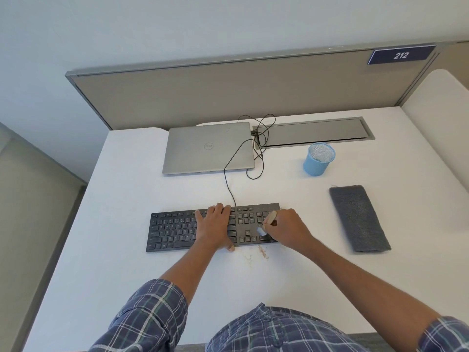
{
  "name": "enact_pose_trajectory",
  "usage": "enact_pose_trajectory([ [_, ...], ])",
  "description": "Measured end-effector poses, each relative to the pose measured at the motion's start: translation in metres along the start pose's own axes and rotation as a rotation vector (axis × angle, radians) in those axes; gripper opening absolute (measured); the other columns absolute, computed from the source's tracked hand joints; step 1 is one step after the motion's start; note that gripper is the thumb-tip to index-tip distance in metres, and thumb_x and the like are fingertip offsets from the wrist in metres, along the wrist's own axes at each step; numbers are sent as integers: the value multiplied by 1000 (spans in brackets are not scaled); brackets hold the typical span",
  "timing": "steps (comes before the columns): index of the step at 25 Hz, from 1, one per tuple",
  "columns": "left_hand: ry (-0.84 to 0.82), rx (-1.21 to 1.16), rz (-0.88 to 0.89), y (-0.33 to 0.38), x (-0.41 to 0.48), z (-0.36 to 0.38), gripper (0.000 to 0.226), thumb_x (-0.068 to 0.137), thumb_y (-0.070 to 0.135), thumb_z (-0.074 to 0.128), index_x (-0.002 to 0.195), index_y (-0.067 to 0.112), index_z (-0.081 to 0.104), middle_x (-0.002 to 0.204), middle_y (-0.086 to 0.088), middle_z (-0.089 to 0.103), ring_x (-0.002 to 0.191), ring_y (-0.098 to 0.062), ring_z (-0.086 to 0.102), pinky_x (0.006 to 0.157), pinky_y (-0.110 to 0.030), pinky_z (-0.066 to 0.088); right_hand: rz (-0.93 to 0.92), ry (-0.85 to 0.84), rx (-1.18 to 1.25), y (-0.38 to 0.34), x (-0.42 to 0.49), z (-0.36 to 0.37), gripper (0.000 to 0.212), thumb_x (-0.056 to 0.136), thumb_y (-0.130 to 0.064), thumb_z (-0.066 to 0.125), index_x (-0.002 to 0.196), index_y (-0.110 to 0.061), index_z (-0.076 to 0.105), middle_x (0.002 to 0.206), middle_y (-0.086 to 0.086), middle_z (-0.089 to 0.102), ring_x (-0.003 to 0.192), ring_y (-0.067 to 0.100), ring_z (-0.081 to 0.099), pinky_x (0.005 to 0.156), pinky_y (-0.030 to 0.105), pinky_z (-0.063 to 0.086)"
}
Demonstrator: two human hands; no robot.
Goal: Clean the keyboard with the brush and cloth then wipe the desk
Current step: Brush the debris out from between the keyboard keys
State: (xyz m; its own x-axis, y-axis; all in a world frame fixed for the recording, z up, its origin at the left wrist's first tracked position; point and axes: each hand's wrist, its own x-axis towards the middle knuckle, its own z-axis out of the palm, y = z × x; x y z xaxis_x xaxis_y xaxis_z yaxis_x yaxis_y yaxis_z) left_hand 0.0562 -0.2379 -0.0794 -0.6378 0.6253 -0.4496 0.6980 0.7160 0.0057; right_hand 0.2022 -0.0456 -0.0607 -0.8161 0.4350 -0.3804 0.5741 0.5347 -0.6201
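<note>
A black keyboard [175, 231] lies on the white desk [127, 288]. My left hand [215, 224] lies flat across its middle, fingers straight over the far edge and thumb at the near edge. My right hand [286, 228] grips a small brush [266, 224] with a pale wooden handle. Its white bristles touch the number pad at the keyboard's right end. A folded grey cloth [359, 218] lies on the desk to the right, apart from both hands. Brownish crumbs [262, 252] are scattered on the desk just in front of the keyboard's right part.
A closed silver laptop [208, 148] sits behind the keyboard, with a black cable [228, 184] looping from it to the keyboard. A blue mesh cup [318, 160] stands at the back right. A grey cable tray [312, 132] and a partition panel [228, 95] line the far edge.
</note>
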Motion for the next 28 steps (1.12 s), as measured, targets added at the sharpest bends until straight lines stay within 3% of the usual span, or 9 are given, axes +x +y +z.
enact_pose_trajectory([
  [4, -2, -8, 3, 0, -1, 0, 130, 61, 64, 96, 162, 24, 25, 158, 0, 36, 151, -27, 35, 122, -69, 27, 3, -28, -112, 4, -5, -6, 21, 76, -21, 70, 64, -9, 58, 60, -4, 62, 56, 18, 43, 50, 33, 42],
  [6, -3, -8, 2, 0, -1, -1, 130, 61, 64, 96, 163, 24, 25, 159, 0, 35, 151, -28, 35, 122, -69, 27, 33, -28, -195, 0, -5, -12, 23, 73, -20, 68, 59, -11, 52, 57, -4, 58, 53, 22, 46, 49, 32, 44],
  [9, -3, -16, 2, 0, -1, -1, 129, 61, 63, 96, 162, 24, 25, 158, 0, 36, 151, -28, 35, 122, -69, 27, 34, 12, -196, -8, -3, -19, 14, 71, -14, 56, 57, -12, 59, 58, -7, 65, 55, 24, 57, 54, 36, 54],
  [14, -1, -9, 0, 0, -2, -2, 129, 60, 64, 96, 161, 24, 26, 156, 1, 37, 149, -27, 36, 120, -68, 28, 5, 55, -8, -33, -1, -15, 28, 84, -14, 56, 63, -15, 75, 77, -29, 73, 66, 12, 69, 60, 33, 59],
  [18, 0, -12, -1, 0, -2, -2, 129, 60, 63, 96, 161, 24, 26, 156, 0, 37, 149, -27, 37, 120, -68, 28, 18, 50, -104, -24, -4, 10, 35, 88, -17, 50, 55, -12, 58, 59, -11, 68, 51, 13, 59, 56, 36, 57],
  [20, -3, -14, -1, 0, -2, -2, 129, 60, 63, 96, 161, 24, 26, 156, 1, 37, 149, -27, 36, 121, -68, 28, 27, 34, -117, -21, -10, 14, 36, 85, -10, 55, 50, -14, 45, 45, -12, 55, 42, 9, 47, 48, 29, 44],
  [22, -5, -16, 1, 0, -2, -1, 129, 61, 63, 96, 162, 24, 26, 157, 1, 36, 150, -27, 36, 121, -69, 28, 41, -15, -131, -18, -16, 14, 31, 77, -6, 57, 49, -16, 48, 46, -13, 57, 46, 9, 53, 47, 26, 41],
  [25, -4, -9, 2, 0, -2, -2, 130, 61, 64, 96, 162, 23, 25, 158, 0, 36, 151, -28, 36, 121, -69, 28, 68, -24, -203, -15, -19, 12, 18, 76, -8, 57, 60, -15, 59, 66, -3, 68, 62, 21, 65, 53, 30, 52],
  [28, -5, -9, 1, 0, -2, -2, 130, 62, 64, 96, 163, 23, 24, 158, 0, 35, 151, -28, 35, 122, -69, 28, 46, 45, -126, -20, -14, 9, 33, 87, -11, 56, 54, -17, 57, 58, -12, 66, 54, 11, 57, 51, 23, 42],
])
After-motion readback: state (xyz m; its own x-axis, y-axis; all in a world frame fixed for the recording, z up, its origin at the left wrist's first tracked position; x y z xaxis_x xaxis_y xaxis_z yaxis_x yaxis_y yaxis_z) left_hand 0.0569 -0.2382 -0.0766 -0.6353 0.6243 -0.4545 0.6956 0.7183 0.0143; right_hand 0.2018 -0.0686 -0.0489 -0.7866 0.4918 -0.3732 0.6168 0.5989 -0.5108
